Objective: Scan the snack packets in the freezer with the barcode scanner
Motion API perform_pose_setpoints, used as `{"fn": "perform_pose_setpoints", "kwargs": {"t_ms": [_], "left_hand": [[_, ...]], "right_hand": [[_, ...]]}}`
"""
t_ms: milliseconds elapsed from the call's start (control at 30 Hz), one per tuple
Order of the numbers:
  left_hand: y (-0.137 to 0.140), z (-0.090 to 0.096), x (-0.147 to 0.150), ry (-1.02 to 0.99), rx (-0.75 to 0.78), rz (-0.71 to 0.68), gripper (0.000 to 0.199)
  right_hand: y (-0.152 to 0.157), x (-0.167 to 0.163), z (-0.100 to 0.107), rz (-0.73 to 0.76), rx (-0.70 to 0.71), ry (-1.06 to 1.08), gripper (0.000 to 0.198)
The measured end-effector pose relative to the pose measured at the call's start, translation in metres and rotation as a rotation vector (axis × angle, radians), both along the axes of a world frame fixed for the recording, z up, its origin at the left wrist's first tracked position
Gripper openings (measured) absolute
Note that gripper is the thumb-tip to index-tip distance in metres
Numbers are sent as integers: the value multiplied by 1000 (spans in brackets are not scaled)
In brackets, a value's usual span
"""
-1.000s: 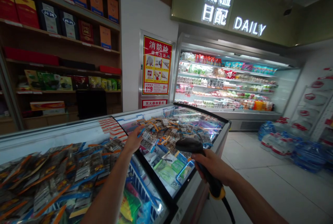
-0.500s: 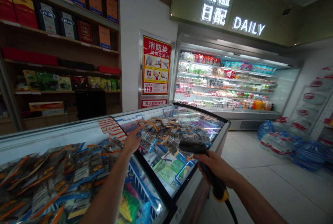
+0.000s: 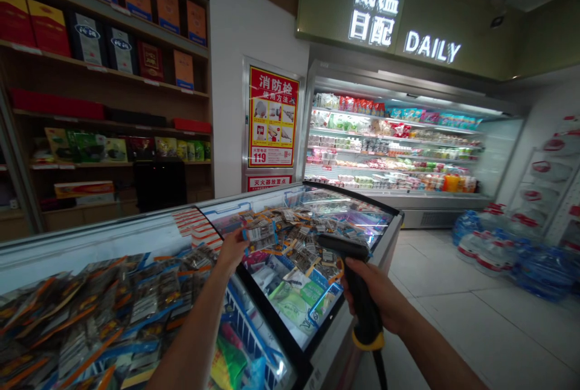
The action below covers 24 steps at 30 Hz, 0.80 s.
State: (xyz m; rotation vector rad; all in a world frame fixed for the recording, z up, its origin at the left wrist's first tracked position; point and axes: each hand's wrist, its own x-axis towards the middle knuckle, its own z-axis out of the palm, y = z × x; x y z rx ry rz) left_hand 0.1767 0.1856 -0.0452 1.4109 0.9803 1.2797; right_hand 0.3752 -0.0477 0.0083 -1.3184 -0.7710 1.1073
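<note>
My right hand (image 3: 376, 290) is wrapped round the grip of a black and yellow barcode scanner (image 3: 362, 293), its head pointing left over the freezer. With my left hand (image 3: 233, 248) I pinch the edge of a small flat packet (image 3: 260, 233) with blue edging and printed text, held up above the glass-topped chest freezer (image 3: 301, 351). Many similar packets with orange and blue edges (image 3: 299, 245) lie in a pile behind it. Another heap of such packets (image 3: 90, 311) spreads to the left of my left forearm. A green bag (image 3: 296, 299) shows beneath the glass.
A dark divider (image 3: 272, 317) splits the freezer top. Shelves of boxed goods (image 3: 167, 82) stand at the left, and a lit refrigerated display (image 3: 394, 148) is at the back. Bottled water packs (image 3: 489, 251) sit on the tiled floor (image 3: 444, 311) at the right.
My left hand has lifted the packet slightly and turned its printed side toward me. The scanner has become more upright in my right hand.
</note>
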Motion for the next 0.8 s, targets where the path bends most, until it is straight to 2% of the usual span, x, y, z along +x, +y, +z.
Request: {"fn": "perform_pose_setpoints", "kwargs": {"t_ms": [133, 233, 367, 533, 800], "left_hand": [[-8, 0, 8, -246, -138, -68, 29], [-12, 0, 11, -346, -184, -66, 27], [-12, -1, 12, -397, -192, -75, 25], [-10, -2, 11, -422, -186, -56, 23], [-13, -3, 15, -490, -215, -76, 25]], "right_hand": [[3, -21, 3, 3, 44, 353, 24], [6, -37, 5, 5, 39, 501, 27], [7, -50, 9, -17, 37, 555, 29], [4, -52, 14, -28, 59, 552, 27], [4, -59, 14, 17, 88, 715, 30]]}}
